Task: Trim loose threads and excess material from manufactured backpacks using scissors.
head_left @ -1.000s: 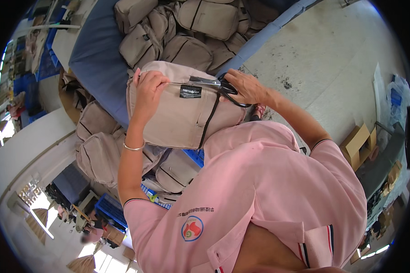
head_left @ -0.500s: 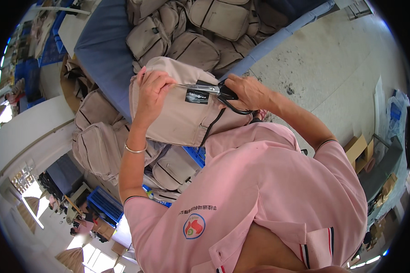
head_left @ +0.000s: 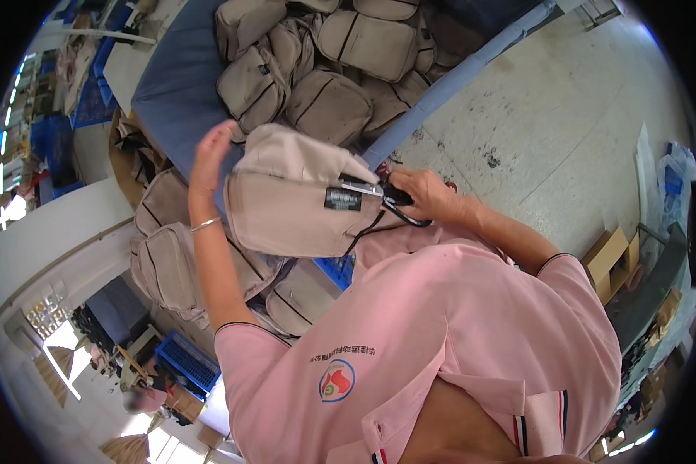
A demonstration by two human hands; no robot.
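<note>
A beige backpack [head_left: 278, 216] lies in front of me against my lap, its upper part bulging and creased. On it is a black rectangular label [head_left: 342, 199]. My right hand [head_left: 419, 193] grips a pair of scissors [head_left: 363, 187] by the black handles at the bag's right side. The metal blades point left, just above the label. Off the bag's left edge, my left hand [head_left: 211, 158] is raised with its fingers stretched up, and I see nothing in it.
Beyond the bag stands a blue fabric-sided bin [head_left: 174, 85] heaped with similar beige backpacks [head_left: 329, 104]. More backpacks [head_left: 166, 267] are piled at my left. A blue plastic crate [head_left: 185, 361] sits lower left. An open cardboard box [head_left: 612, 259] stands on the right.
My left hand has moved left, from beside the blade tips to off the bag. The scissors and right hand have shifted slightly lower in view. The backpack's upper part has bulged and creased.
</note>
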